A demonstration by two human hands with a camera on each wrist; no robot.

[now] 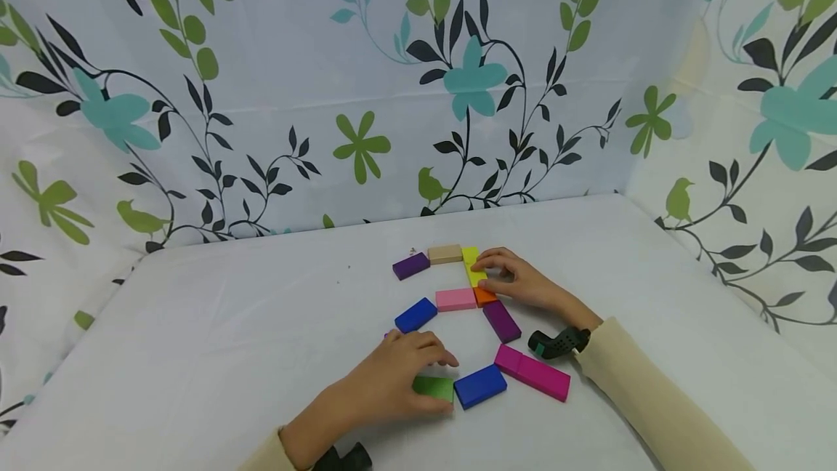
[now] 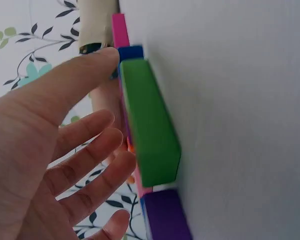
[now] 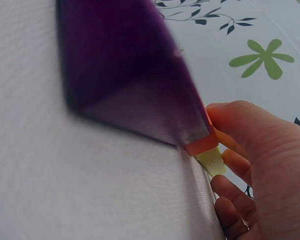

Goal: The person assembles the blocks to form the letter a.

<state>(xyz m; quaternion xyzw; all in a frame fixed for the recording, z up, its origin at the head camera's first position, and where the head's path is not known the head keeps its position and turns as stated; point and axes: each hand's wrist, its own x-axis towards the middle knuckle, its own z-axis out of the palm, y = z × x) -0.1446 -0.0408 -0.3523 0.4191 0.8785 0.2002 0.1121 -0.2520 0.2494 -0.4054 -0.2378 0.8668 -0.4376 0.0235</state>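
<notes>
Colored rectangular blocks lie in a curving line on a white table. My left hand is over a green block, its thumb along the near side and its fingers spread apart. In the left wrist view those fingers stand clear of the green block. Beside it sits a blue block. My right hand reaches to a yellow block, fingertips and thumb at its right side. An orange block meets the yellow one's near end. In the right wrist view, a purple block hides part of that contact.
Pink, tan, dark purple and second blue blocks lie nearby. Magenta blocks lie near my right sleeve. A leaf-patterned cloth hangs behind the white table.
</notes>
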